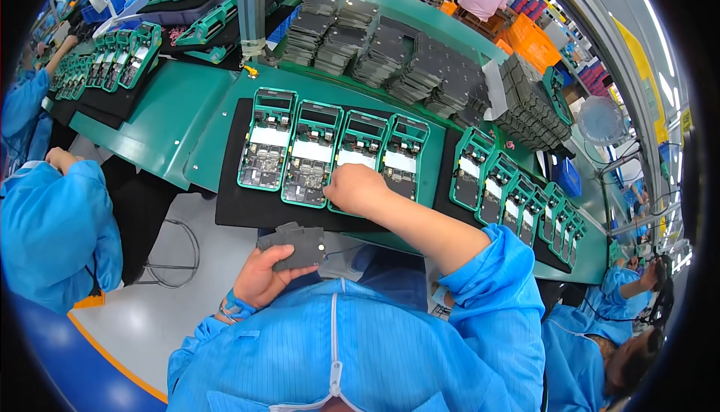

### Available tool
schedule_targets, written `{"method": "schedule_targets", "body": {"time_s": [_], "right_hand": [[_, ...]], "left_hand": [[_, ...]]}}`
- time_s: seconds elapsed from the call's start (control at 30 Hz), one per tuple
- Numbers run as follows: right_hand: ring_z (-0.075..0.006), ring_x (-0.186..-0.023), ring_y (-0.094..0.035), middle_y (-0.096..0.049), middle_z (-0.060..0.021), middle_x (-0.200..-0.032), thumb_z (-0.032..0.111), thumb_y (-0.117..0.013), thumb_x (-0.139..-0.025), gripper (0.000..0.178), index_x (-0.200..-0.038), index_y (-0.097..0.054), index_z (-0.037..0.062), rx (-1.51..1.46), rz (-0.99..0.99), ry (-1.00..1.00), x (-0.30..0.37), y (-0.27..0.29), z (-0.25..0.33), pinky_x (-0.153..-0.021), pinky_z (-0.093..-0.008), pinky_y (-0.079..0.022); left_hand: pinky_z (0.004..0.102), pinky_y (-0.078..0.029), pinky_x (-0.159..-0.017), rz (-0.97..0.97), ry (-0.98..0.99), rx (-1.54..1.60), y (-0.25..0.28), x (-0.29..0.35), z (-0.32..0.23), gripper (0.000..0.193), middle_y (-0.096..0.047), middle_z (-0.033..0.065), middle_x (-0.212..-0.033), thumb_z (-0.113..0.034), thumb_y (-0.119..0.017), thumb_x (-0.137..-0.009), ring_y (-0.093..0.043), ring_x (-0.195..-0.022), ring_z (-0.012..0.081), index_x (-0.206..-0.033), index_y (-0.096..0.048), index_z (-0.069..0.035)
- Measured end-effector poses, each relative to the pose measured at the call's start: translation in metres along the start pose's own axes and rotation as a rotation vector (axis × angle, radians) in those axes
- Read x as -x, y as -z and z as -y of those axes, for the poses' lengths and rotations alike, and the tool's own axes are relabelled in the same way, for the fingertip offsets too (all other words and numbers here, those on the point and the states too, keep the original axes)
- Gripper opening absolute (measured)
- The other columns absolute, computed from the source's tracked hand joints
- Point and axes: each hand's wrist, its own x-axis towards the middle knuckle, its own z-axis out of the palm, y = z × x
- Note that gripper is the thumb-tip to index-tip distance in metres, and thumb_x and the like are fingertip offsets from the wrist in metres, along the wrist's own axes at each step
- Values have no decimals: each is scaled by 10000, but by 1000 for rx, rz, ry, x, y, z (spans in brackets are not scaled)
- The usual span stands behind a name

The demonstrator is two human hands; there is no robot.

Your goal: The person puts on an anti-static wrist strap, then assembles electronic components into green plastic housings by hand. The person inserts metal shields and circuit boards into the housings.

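Note:
My left hand [262, 275] is closed round a few thin dark grey plates [301, 247], held low in front of my jacket, off the table edge. Several green-framed device housings [264, 142] with exposed circuit boards and white strips lie in a row on a black mat [231, 190]. Over the lower part of one housing [363, 133] in this row, my right hand [357, 189] bends down with curled fingers. Its fingertips touch the board area near the left side of that housing. Whatever the fingers may hold is hidden beneath the hand.
Tall stacks of dark plates [390, 48] stand along the back of the green table [180, 119]. More green housings [491, 194] lie on a mat to the right. A co-worker in a blue jacket [64, 224] sits at left; another person [592, 359] is at lower right.

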Motion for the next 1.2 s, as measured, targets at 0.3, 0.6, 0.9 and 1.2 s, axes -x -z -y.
{"method": "schedule_targets", "body": {"time_s": [0.3,0.6,0.9,1.2], "right_hand": [[-343,-942,-553,-616,-145,-963,225,-626,-784,192,-903,-660,78,-4,-348,294,51,3,-35,-794,-441,-449],[-324,-1123,-434,-509,-116,-1180,234,-660,-768,383,-1132,-589,140,260,-542,556,58,-22,-60,-906,-453,-372],[-343,-1211,-380,-469,-141,-1245,379,-729,-651,676,-1218,-507,86,305,-549,420,72,-37,-59,-972,-492,-327],[-350,-1314,-266,-383,-197,-1350,445,-665,-703,759,-1262,-431,-12,206,-811,525,37,-112,-60,-1066,-566,-146]], "left_hand": [[500,-452,-929,-49,-33,-1,7,12,-3,387,-499,189,-1227,-76,-489,-879,-519,-1116,333,-1248,-414,18],[488,-462,-921,-59,-21,-19,1,12,5,394,-499,197,-1225,-80,-492,-880,-525,-1108,341,-1248,-407,31],[510,-420,-961,-56,9,22,-4,0,9,430,-490,202,-1240,-90,-493,-854,-501,-1131,350,-1254,-401,38],[415,-351,-1007,8,442,-166,113,-51,-22,501,-512,123,-1257,-286,-533,-827,-472,-1149,263,-1257,-468,-38]]}}
